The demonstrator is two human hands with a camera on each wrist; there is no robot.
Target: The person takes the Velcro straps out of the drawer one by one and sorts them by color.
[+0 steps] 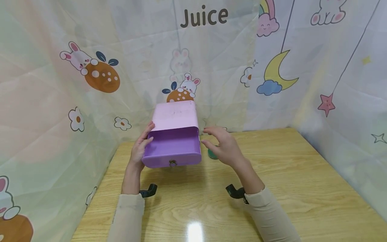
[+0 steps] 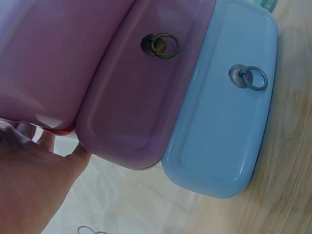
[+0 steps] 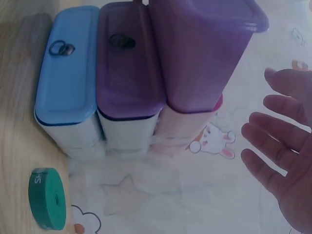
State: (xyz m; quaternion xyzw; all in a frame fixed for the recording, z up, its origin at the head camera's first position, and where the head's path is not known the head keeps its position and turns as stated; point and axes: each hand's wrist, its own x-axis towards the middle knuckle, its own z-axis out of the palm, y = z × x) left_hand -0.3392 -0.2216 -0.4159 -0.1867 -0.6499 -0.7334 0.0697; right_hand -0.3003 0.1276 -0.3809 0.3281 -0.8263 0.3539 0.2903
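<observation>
A small drawer cabinet with a pink top (image 1: 175, 116) stands on the table. Its top purple drawer (image 1: 170, 160) is pulled out, and its inside shows bare. Below sit a second purple drawer (image 2: 134, 102) and a blue drawer (image 2: 219, 107), both closed, each with a metal ring pull. My left hand (image 1: 140, 148) rests against the left side of the cabinet's upper part, its thumb near the pulled-out drawer's edge. My right hand (image 1: 223, 146) hovers just right of the cabinet, fingers spread and apart from it, holding nothing.
A green roll of tape (image 3: 47, 199) lies on the wooden table (image 1: 287, 188) right of the cabinet, partly behind my right hand in the head view. Printed cloth (image 1: 136, 67) hangs behind and at both sides.
</observation>
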